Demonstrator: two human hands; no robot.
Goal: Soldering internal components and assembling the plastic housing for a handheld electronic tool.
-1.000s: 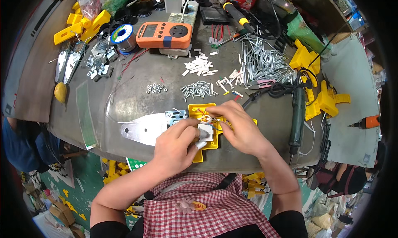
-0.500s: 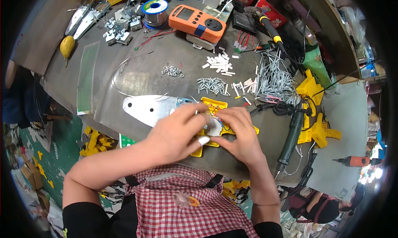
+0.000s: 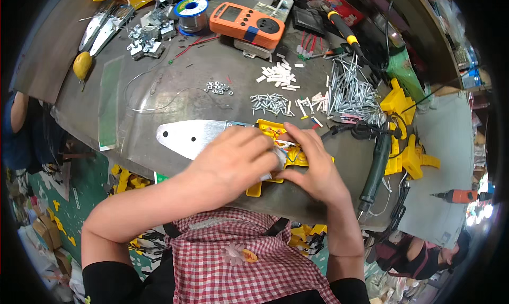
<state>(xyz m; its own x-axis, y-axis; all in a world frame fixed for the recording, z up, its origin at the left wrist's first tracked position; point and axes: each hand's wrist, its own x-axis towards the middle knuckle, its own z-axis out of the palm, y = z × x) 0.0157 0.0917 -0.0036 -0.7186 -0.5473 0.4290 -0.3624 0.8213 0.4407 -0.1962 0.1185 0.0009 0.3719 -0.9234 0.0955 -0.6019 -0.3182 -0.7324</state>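
Note:
A yellow plastic housing half (image 3: pixel 271 126) lies at the table's front edge, with thin coloured wires inside it. From its left side extends a flat silvery metal plate (image 3: pixel 183 136) with a rounded end and dark holes. My left hand (image 3: pixel 230 158) is closed over the housing, its fingertips at a small whitish piece (image 3: pixel 280 154) among the wires; its thumb is hidden. My right hand (image 3: pixel 318 169) grips the housing's right part, index finger on the far side and thumb at the near side.
Beyond the hands lie screws (image 3: pixel 270 104), nuts (image 3: pixel 218 87), white sleeves (image 3: pixel 278 75) and long screws (image 3: pixel 352 89). An orange meter (image 3: pixel 246 24) and a solder spool (image 3: pixel 192 15) stand at the back. A dark green electric screwdriver (image 3: pixel 375 169) and yellow housings (image 3: pixel 411 158) are at right.
My left hand has shifted right over the housing, and its thumb has gone out of sight. My right fingers have opened a little wider, so more wiring shows. The view has tilted slightly.

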